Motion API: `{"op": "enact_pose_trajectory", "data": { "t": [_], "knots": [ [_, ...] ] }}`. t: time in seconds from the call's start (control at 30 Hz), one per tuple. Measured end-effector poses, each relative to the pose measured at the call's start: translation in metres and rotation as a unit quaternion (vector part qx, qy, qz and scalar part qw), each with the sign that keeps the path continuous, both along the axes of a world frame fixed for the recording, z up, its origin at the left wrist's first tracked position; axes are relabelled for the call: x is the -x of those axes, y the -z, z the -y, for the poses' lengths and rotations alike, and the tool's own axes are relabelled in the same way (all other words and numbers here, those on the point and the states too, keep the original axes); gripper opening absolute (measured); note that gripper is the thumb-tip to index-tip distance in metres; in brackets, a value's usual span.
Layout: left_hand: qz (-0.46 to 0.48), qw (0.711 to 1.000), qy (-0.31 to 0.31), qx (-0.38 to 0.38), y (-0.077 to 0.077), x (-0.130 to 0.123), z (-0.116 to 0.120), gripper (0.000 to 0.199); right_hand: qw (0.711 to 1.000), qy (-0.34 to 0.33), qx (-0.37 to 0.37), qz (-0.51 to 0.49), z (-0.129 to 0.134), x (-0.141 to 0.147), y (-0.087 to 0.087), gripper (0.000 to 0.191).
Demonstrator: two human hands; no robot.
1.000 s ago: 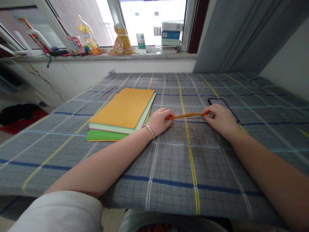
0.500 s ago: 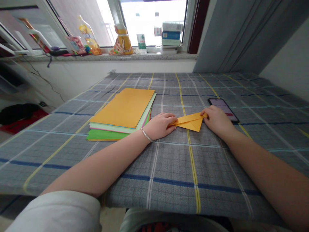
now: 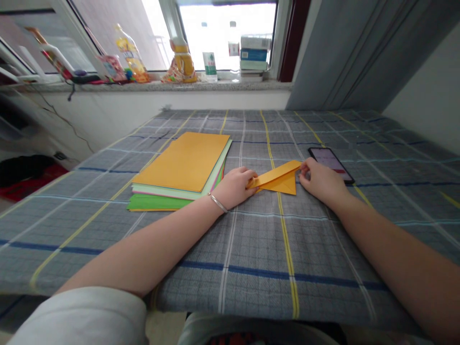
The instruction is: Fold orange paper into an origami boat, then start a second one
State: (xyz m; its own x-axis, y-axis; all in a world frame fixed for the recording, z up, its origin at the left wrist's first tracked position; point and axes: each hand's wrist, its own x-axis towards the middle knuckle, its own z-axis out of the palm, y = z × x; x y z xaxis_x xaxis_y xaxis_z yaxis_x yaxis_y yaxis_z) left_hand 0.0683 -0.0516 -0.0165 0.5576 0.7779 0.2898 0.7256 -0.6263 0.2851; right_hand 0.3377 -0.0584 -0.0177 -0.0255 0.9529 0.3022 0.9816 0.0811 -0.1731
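Paper stack (image 3: 179,163) at left, just beside left hand (image 3: 234,188); fingers on low left tip of folded orange paper (image 3: 278,178). Paper central, between hands, long axis rising rightward. Hands apart, grip unclear. Right hand (image 3: 321,182) fingertips at paper's upper right end; phone (image 3: 330,160) just beyond.

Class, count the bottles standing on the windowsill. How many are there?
4, from left to right: a clear bottle of yellow liquid, an amber bottle, a clear green-labelled bottle, and a clear red-labelled bottle beside the stacked boxes. Others may be hidden.
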Motion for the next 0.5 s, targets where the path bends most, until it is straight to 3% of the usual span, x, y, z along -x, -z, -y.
{"op": "enact_pose_trajectory", "data": {
  "t": [0.1,0.27,0.37,0.5],
  "knots": [
    [0.035,0.999,-0.012,0.035,-0.0007,-0.0021,-0.0007,0.024,0.994,-0.111,-0.023,-0.009,0.0005,0.0017,0.0000,0.016],
    [0.076,0.994,-0.004,0.076,-0.0013,-0.0059,-0.0005,0.021,0.955,-0.295,-0.036,0.018,0.0038,0.0068,-0.0030,0.024],
    [0.085,0.992,0.030,0.090,-0.0036,-0.0057,0.0016,0.023,0.935,-0.351,-0.036,0.031,0.0060,0.0094,-0.0034,0.026],
    [0.066,0.993,0.065,0.068,-0.0097,-0.0012,0.0056,0.028,0.925,-0.376,-0.033,0.036,0.0060,0.0076,-0.0020,0.026]
  ]
}}
